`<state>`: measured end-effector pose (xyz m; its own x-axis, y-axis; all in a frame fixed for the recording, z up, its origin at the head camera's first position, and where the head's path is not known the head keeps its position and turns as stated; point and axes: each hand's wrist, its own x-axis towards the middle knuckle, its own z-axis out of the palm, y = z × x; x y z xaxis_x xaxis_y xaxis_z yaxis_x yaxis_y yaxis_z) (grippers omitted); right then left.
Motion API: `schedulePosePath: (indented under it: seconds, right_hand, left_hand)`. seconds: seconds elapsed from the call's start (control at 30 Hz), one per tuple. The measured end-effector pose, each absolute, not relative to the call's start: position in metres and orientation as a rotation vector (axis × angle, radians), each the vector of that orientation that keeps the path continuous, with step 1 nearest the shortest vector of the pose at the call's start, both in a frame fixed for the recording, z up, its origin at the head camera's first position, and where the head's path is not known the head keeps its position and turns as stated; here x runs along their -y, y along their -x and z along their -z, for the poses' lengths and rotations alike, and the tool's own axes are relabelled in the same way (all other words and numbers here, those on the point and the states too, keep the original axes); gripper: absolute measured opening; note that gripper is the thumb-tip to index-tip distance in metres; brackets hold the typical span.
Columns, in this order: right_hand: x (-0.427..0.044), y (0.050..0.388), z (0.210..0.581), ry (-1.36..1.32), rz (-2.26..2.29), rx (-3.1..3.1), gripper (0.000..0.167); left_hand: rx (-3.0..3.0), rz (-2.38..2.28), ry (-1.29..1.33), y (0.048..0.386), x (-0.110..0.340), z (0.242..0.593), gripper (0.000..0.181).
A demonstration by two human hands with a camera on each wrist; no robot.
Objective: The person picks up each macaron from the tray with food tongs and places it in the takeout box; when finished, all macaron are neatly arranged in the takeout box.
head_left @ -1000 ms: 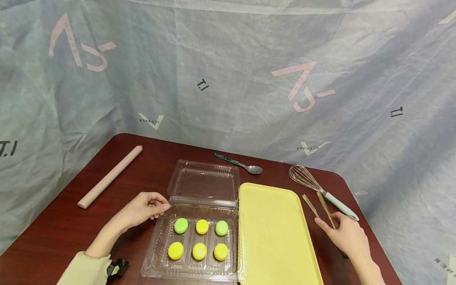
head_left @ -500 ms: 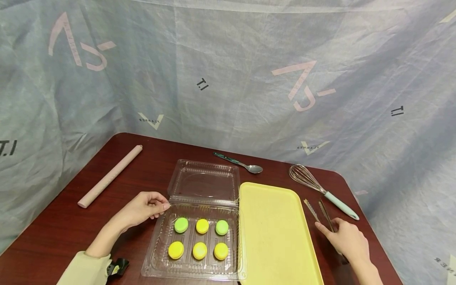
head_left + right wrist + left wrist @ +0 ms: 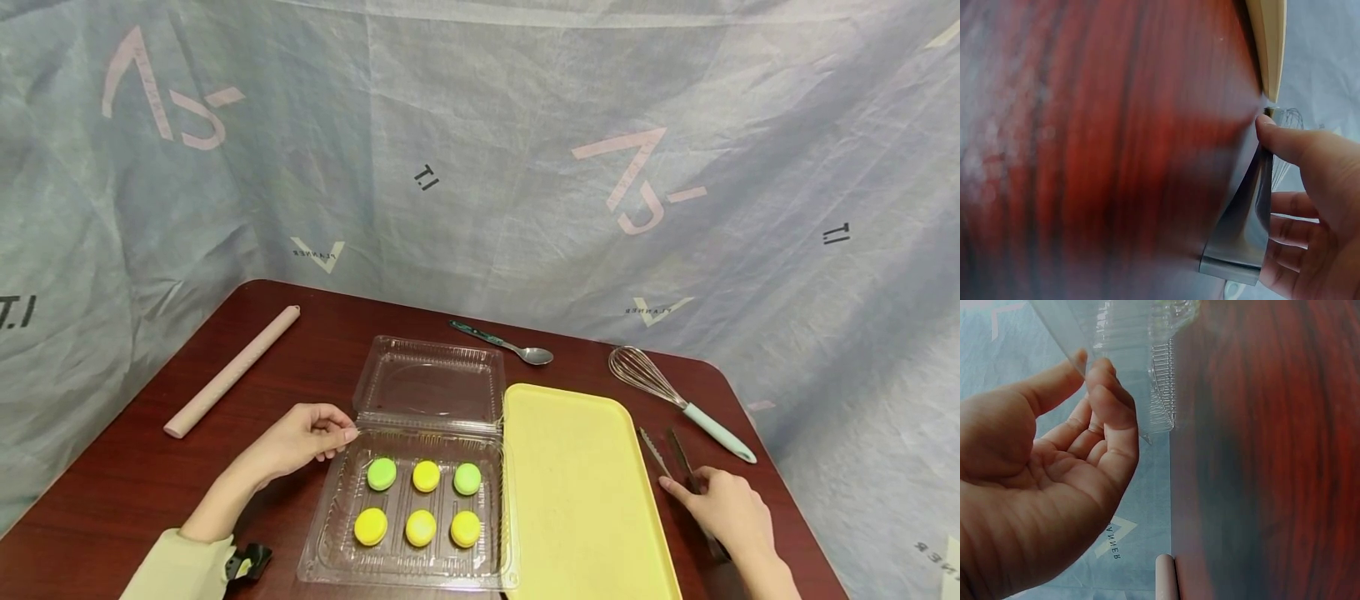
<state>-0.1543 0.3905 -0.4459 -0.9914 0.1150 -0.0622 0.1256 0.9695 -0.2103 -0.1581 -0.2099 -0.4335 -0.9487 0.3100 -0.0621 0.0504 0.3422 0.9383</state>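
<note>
My left hand [image 3: 300, 437] pinches the left edge of a clear plastic clamshell box [image 3: 322, 542] between thumb and forefinger, near the hinge; the left wrist view shows this pinch [image 3: 1094, 369] close up. The box's lid [image 3: 431, 387] lies folded back. Inside the base sit two rows of macarons: two green macarons [image 3: 382, 474] and several yellow macarons [image 3: 371, 527]. My right hand [image 3: 731, 508] holds metal tongs [image 3: 1241, 231] low over the table, right of the yellow tray [image 3: 577, 475]. The tongs' arms are spread apart, tips pointing away from me, with nothing between them.
A whisk [image 3: 716, 432] with a pale green handle lies beyond the tongs. Behind the box is a spoon [image 3: 534, 356]. At the left lies a pink rolling pin [image 3: 232, 372]. A grey cloth [image 3: 480, 167] hangs behind the dark red table [image 3: 322, 350].
My right hand has drawn the tongs slightly toward me and lower, away from the whisk; their tips now lie nearer the tray. The left hand and the box have stayed still.
</note>
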Motion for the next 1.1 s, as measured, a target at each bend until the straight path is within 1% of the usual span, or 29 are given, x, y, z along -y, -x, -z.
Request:
schedulePosePath:
  seconds: [0.27,0.47,0.6,0.9,1.03,1.1]
  right_hand:
    - [-0.39,0.153,0.446,-0.188,0.328,-3.057,0.084]
    - [-0.391,0.155,0.443,-0.221,0.345,-3.007,0.096]
    - [-0.393,0.156,0.442,-0.236,0.324,-3.001,0.1]
    - [-0.392,0.156,0.433,-0.267,0.326,-3.05,0.095]
    - [-0.386,0.158,0.428,-0.252,0.349,-3.101,0.089]
    - [-0.381,0.159,0.426,-0.228,0.352,-3.155,0.084]
  left_hand:
    - [-2.382,-1.641,-0.322,0.159,0.21,0.433,0.022]
    - [-2.381,-1.64,-0.327,0.158,0.21,0.432,0.022]
    - [-2.384,-1.634,-0.332,0.158,0.21,0.433,0.022]
    - [-2.415,-1.611,-0.277,0.157,0.211,0.434,0.026]
    - [-2.425,-1.596,-0.276,0.158,0.212,0.434,0.026]
    - [-2.427,-1.595,-0.278,0.158,0.213,0.433,0.026]
